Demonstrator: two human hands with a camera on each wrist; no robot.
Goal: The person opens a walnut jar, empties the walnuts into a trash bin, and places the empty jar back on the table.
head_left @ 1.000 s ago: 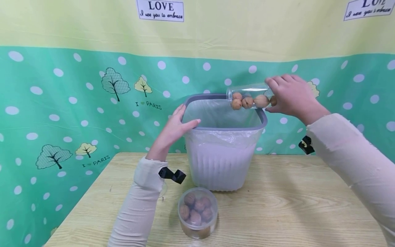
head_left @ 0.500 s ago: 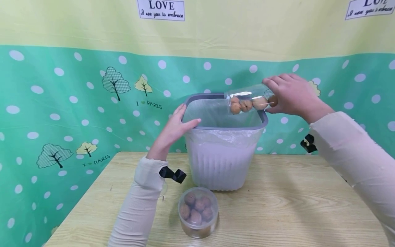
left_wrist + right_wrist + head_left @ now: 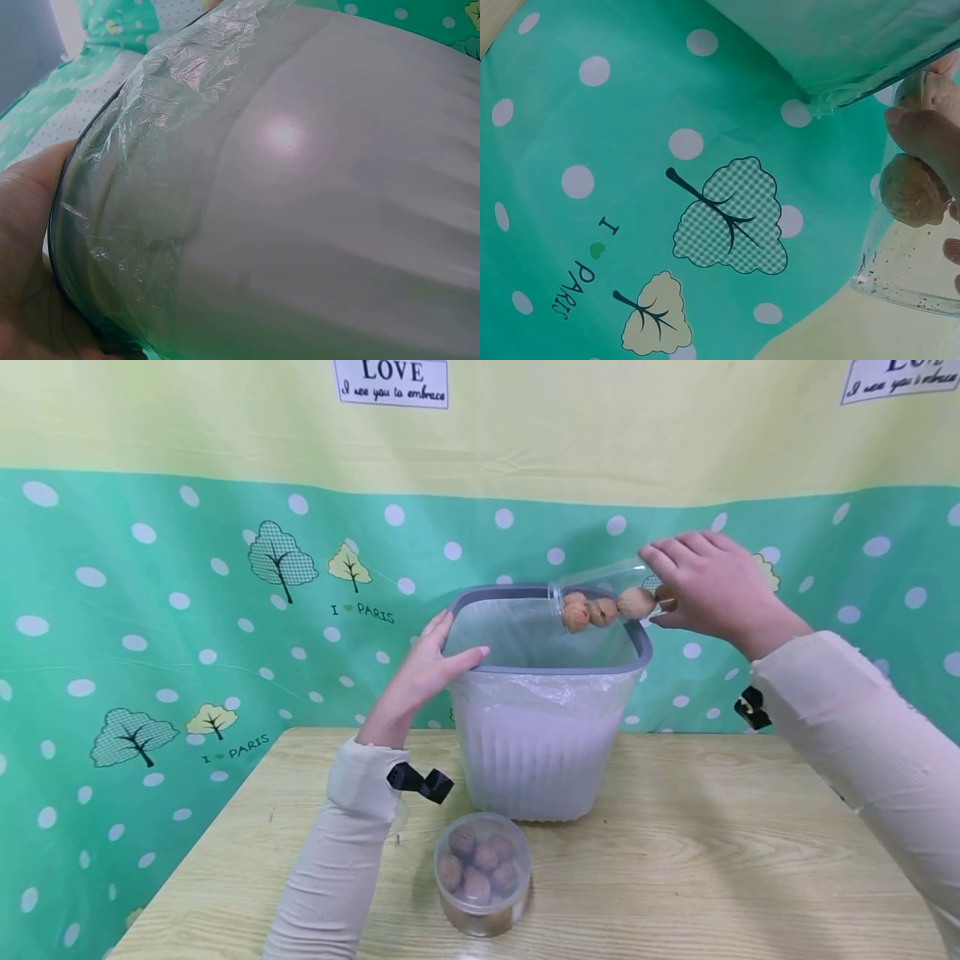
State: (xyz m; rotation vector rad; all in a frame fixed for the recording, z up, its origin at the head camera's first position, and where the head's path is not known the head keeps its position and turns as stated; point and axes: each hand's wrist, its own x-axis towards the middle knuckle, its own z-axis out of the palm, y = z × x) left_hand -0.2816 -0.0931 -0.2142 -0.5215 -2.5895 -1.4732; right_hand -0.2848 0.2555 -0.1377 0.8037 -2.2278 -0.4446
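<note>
A white, ribbed trash can [image 3: 536, 739] with a grey rim and a clear plastic liner stands on the table. My left hand [image 3: 423, 672] holds its left front corner, the thumb lying over the front rim. In the left wrist view the liner [image 3: 150, 172] is folded down over the outside. My right hand [image 3: 716, 589] grips the base end of a clear jar [image 3: 611, 578] held nearly level, mouth to the left, above the can's right side. Several walnuts [image 3: 636, 602] lie along the jar's lower wall. The right wrist view shows a walnut [image 3: 915, 189] and dark crumbs near the jar's base.
A round clear tub [image 3: 483, 914] of walnuts stands on the wooden table [image 3: 712, 852] in front of the can. A clear round item, partly hidden, lies beside the left sleeve. A green and yellow patterned curtain [image 3: 225, 552] hangs behind the table.
The jar's mouth has tipped slightly downward, with small shifts of the walnuts inside. My left hand, the can and the tub have kept their places.
</note>
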